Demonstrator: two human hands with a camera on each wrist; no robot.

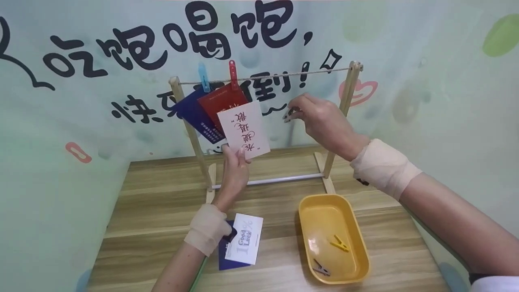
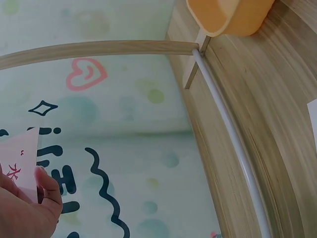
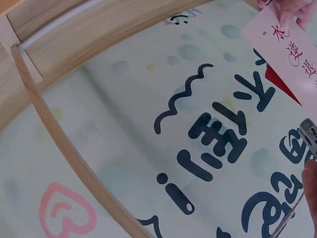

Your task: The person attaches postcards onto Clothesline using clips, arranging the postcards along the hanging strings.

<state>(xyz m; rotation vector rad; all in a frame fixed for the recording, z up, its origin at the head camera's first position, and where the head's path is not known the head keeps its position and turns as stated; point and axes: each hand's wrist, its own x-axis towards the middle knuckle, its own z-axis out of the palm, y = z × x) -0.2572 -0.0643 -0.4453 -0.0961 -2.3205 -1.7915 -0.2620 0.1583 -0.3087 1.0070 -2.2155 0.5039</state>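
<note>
My left hand (image 1: 236, 168) pinches a white card (image 1: 243, 127) with red characters by its lower edge, thumb on the front. The card overlaps a red card (image 1: 221, 101) hung by a red clothespin (image 1: 233, 75). Beside that, a blue card (image 1: 194, 113) hangs from a light blue clothespin (image 1: 204, 77). Right of the white card, below the rope (image 1: 284, 75), my right hand (image 1: 324, 121) pinches a grey clothespin (image 3: 309, 135), mostly hidden by the fingers in the head view. The left wrist view shows the thumb on the white card (image 2: 22, 158).
The rope runs between two wooden posts (image 1: 344, 101) of a stand with a white bottom bar (image 1: 284, 179). A yellow tray (image 1: 304, 227) holds a yellow clothespin (image 1: 339, 244) and a grey one. Left of it, a white "Good Luck" card (image 1: 245, 239) lies on a blue card (image 1: 227, 265).
</note>
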